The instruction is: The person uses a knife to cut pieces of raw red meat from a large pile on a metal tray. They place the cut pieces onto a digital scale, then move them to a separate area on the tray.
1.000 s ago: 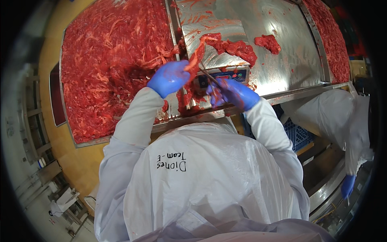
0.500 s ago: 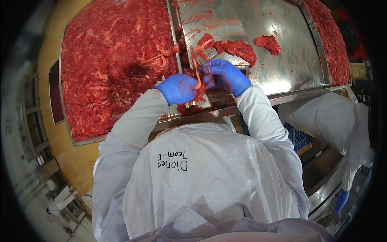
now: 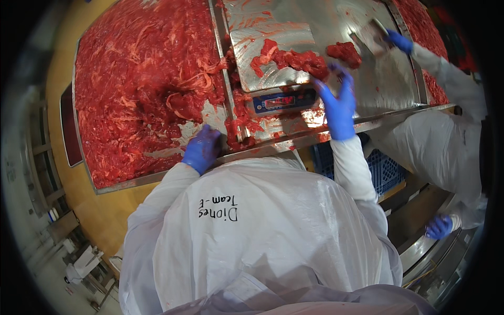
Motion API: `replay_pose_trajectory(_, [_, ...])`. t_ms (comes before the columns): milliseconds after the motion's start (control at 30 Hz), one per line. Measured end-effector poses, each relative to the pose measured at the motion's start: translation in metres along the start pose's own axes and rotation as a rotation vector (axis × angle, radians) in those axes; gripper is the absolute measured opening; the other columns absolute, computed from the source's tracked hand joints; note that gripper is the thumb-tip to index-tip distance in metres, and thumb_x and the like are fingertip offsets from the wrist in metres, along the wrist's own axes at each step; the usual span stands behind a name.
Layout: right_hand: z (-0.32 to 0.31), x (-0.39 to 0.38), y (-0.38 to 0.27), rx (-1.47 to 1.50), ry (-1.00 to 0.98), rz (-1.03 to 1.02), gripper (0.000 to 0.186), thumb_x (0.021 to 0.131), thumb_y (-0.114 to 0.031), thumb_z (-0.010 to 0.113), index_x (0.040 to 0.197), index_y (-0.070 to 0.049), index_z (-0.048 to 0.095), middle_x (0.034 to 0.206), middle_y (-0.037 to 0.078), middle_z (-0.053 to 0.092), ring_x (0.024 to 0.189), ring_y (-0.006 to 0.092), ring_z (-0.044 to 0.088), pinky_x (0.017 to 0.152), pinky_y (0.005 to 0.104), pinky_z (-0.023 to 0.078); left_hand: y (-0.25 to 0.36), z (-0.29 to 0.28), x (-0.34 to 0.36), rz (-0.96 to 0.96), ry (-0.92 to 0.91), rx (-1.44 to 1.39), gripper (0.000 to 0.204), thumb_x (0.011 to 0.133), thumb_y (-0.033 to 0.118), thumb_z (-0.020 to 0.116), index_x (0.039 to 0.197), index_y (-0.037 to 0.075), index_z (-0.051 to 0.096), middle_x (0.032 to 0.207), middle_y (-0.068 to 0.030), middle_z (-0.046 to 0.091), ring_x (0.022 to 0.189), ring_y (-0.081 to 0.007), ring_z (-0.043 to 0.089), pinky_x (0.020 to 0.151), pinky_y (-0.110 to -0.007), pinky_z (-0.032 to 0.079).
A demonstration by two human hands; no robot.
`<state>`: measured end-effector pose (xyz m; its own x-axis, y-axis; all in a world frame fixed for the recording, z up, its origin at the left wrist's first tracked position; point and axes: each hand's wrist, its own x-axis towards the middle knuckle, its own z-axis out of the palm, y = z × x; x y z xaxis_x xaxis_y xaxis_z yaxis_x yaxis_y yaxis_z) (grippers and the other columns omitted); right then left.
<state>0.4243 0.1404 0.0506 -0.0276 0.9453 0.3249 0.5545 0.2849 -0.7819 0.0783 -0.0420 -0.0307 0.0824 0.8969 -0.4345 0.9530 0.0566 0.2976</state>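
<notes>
My left hand (image 3: 202, 148), in a blue glove, rests low at the near right corner of a tray filled with red shredded meat (image 3: 136, 79). Its fingers curl inward, and whatever they hold is hidden. My right hand (image 3: 340, 107), also gloved, is spread and empty beside the scale. Its fingertips come near the right end of a long meat strip (image 3: 294, 59) on the scale's steel platform (image 3: 249, 68). A blue panel with a lit display (image 3: 281, 102) shows at the platform's near side. Another meat chunk (image 3: 344, 54) lies just right of the strip.
A metal divider (image 3: 223, 63) separates meat tray and steel table (image 3: 378, 84). At right, a co-worker's blue-gloved hand (image 3: 400, 41) holds a flat, shiny metal piece (image 3: 373, 38); their other hand (image 3: 440, 227) hangs lower. Blue crates (image 3: 386, 170) stand below the table's edge.
My hands have parted: left moved down-left to the meat tray, right moved right and opened. The scale display is uncovered. The co-worker's arm has reached in over the steel table.
</notes>
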Motion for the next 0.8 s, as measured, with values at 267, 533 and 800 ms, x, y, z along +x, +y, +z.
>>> replay_pose_trajectory(267, [0.059, 0.038, -0.047, 0.758, -0.303, 0.264, 0.063, 0.099, -0.034, 0.074, 0.147, 0.0, 0.05, 0.148, 0.016, 0.058, 0.137, 0.0289, 0.055, 0.118, 0.0412, 0.041, -0.035, -0.047, 0.067, 0.042, -0.323, -1.046, 0.005, 0.09, 0.005, 0.064, 0.085, 0.002, 0.065, 0.08, -0.0065, 0.064, 0.079, -0.0173, 0.063, 0.076, -0.032, 0.052])
replay_pose_trajectory(533, [0.024, -0.008, -0.042, 0.818, -0.238, 0.216, 0.058, 0.1, -0.013, 0.07, 0.15, 0.001, 0.045, 0.148, 0.019, 0.058, 0.143, 0.0298, 0.053, 0.121, 0.0424, 0.039, 0.044, -0.117, 0.118, 0.226, 0.473, -0.45, 0.036, 0.089, 0.02, 0.078, 0.117, 0.001, 0.066, 0.108, -0.0195, 0.063, 0.094, -0.0319, 0.067, 0.086, -0.042, 0.055])
replay_pose_trajectory(800, [-0.01, -0.07, 0.009, 0.771, -0.169, 0.452, 0.048, 0.101, -0.007, 0.065, 0.145, 0.002, 0.049, 0.139, 0.016, 0.064, 0.133, 0.0261, 0.059, 0.116, 0.0412, 0.044, 0.037, -0.016, 0.047, 0.248, 0.053, -0.853, 0.014, 0.088, 0.009, 0.073, 0.1, 0.002, 0.068, 0.087, -0.0134, 0.066, 0.084, -0.0249, 0.067, 0.077, -0.036, 0.056])
